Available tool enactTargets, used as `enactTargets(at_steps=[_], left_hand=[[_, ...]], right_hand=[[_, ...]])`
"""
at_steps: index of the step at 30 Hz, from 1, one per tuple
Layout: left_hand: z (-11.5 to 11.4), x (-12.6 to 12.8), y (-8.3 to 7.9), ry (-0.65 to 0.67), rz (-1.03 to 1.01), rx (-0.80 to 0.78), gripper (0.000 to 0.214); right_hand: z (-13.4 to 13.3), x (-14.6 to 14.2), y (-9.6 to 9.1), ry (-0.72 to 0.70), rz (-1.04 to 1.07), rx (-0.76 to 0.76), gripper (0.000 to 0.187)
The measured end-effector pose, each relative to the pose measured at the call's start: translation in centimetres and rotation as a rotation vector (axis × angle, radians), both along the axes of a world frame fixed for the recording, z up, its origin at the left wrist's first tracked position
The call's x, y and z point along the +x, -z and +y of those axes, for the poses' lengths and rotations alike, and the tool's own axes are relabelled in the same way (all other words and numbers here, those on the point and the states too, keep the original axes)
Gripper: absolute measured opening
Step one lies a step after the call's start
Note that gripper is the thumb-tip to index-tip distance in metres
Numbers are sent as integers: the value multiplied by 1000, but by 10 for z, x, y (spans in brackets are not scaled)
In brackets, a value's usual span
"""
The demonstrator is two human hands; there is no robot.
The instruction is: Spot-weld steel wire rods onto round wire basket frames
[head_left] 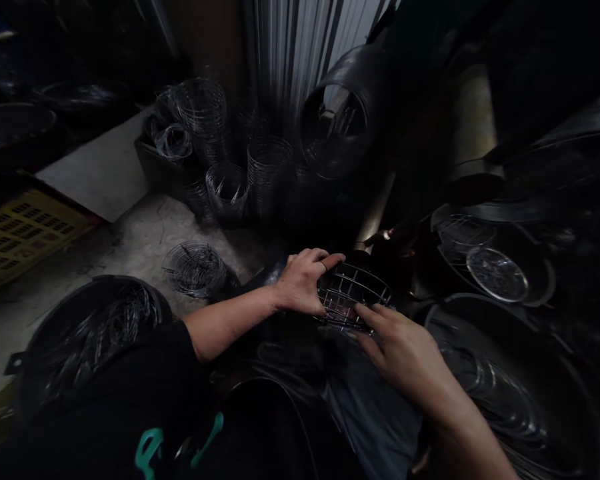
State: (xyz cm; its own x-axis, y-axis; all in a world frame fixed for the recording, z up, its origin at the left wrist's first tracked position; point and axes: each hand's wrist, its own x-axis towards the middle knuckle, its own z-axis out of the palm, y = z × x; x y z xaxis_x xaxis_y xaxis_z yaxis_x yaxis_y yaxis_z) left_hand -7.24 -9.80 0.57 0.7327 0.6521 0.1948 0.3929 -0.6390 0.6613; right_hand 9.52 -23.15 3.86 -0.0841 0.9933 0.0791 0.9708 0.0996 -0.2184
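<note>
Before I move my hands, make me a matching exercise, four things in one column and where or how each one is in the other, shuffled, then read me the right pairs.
Things:
1. Wire basket
2. Slotted crate
3. Ribbed panel
4. Large cylinder

Places and states:
A. Pale, at the top of the view
B. Yellow, at the left edge of the view
C. Partly overlapping the ribbed panel in view, its round end open
D. Between the left hand and the right hand

Right pairs: 1-D, 2-B, 3-A, 4-C.
</note>
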Motion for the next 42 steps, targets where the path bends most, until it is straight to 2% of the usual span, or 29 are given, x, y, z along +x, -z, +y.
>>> enactTargets(at_steps=[3, 7, 13, 19, 31, 37, 42], left_hand=[[8, 4, 1, -27, -35, -5, 95], [16, 13, 3, -20, -105, -38, 97], [20, 20, 2, -39, -141, -83, 98], [32, 28, 3, -43, -228, -115, 97], [57, 47, 1, -59, -272, -240, 101], [63, 49, 2, -47, -237, -248, 101], [75, 58, 0, -84, -221, -246, 100]], right_hand=[[2, -2, 0, -53, -194, 61, 37], [9, 5, 1, -66, -250, 56, 35], [16, 24, 10, -156, -77, 254, 29], [30, 29, 3, -172, 35, 381, 24], [60, 48, -10, -114, 65, 318, 25], [63, 48, -6, -113, 108, 386, 22], [81, 58, -3, -82, 69, 454, 22]])
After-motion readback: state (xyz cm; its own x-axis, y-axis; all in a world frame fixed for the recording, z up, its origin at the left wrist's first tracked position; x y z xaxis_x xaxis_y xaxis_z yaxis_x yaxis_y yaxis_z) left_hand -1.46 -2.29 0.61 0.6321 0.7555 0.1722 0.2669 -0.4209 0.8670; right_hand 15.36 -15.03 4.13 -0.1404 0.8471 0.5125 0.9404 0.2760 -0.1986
